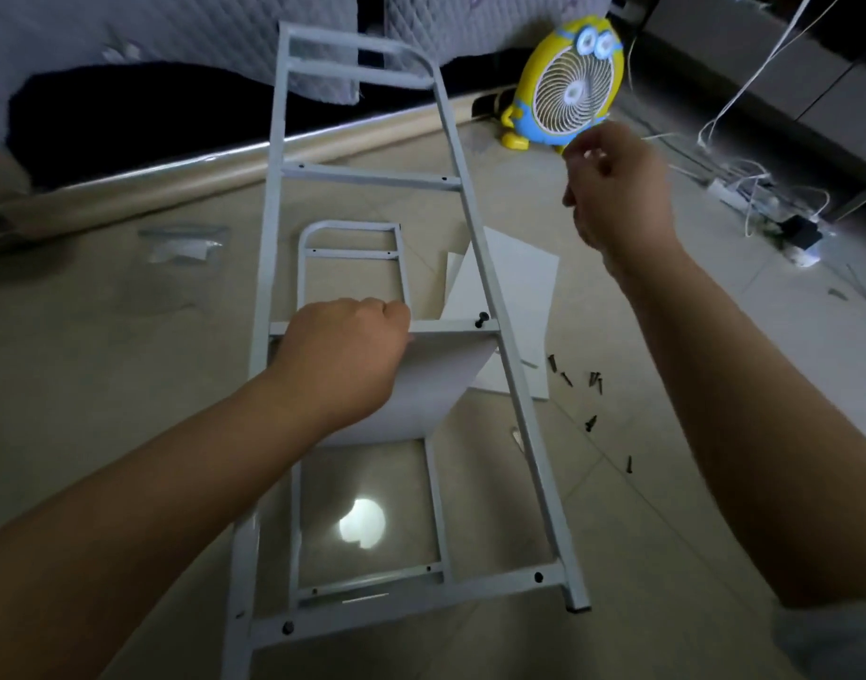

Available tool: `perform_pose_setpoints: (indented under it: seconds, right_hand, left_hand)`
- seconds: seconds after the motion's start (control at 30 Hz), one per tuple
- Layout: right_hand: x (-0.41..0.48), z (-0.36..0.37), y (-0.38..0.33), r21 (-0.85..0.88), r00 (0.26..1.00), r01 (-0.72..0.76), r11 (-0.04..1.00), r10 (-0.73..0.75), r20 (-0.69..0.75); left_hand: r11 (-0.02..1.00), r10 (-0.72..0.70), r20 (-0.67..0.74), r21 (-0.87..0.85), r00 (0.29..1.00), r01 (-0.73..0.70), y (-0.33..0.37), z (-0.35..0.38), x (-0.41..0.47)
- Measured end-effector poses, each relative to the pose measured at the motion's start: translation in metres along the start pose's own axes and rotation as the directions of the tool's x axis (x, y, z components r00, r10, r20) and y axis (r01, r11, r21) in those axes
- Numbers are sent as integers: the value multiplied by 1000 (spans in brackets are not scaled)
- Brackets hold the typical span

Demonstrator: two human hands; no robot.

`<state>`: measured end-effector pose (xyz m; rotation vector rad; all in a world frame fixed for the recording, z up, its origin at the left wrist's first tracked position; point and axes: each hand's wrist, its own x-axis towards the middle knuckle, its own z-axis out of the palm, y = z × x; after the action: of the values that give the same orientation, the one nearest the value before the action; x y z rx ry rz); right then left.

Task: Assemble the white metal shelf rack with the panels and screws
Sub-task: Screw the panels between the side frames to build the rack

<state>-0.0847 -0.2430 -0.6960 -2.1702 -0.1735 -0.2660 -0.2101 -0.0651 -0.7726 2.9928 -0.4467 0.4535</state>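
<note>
A tall white metal side frame stands tilted over the floor. My left hand grips its middle crossbar together with a white shelf panel that hangs under the bar. A black screw sticks up from that crossbar to the right of my hand. My right hand is raised to the right of the frame, fingers pinched; whatever it holds is too small to see. A second, smaller white frame lies flat on the floor beneath. More white panels lie under the frame's right rail.
Several black screws are scattered on the tile floor right of the frame. A yellow cartoon fan stands at the back. White cables and a power strip lie far right. A plastic bag lies left, a bed edge behind.
</note>
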Motion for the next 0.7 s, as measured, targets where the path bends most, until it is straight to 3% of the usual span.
perform_pose_setpoints:
  seconds: [0.07,0.1,0.17,0.3,0.37,0.43,0.53,0.7]
  right_hand:
    - [-6,4,-7,370,994,-105,923,93,49]
    - [-10,5,-6,456,987,-143,878,95,128]
    - [-23,2,0,422,967,-173,890,73,243]
    - [-41,-7,5,217,938,-168,962,88,336]
    - [-44,-8,5,78,923,-112,991,75,377]
    - [-46,-9,3,10,947,4,1000,-7,320]
    - [-47,-17,-1,64,968,134,989,-145,205]
    - [-53,-21,-3,268,918,107,958,-199,344]
  left_hand:
    - [1000,-19,65,10,998,18,1,1,3]
    - [999,-40,70,10,997,39,1,5,2]
    - [999,-39,99,21,994,37,2,-1,1]
    - [999,19,-12,28,1000,-19,3,-4,-4]
    - [999,38,13,32,999,-38,2,-3,-5]
    - [999,31,-2,23,1000,-31,-1,0,-3]
    - [999,31,-12,35,999,-30,0,-5,5]
    - [988,-78,186,147,979,51,4,-6,6]
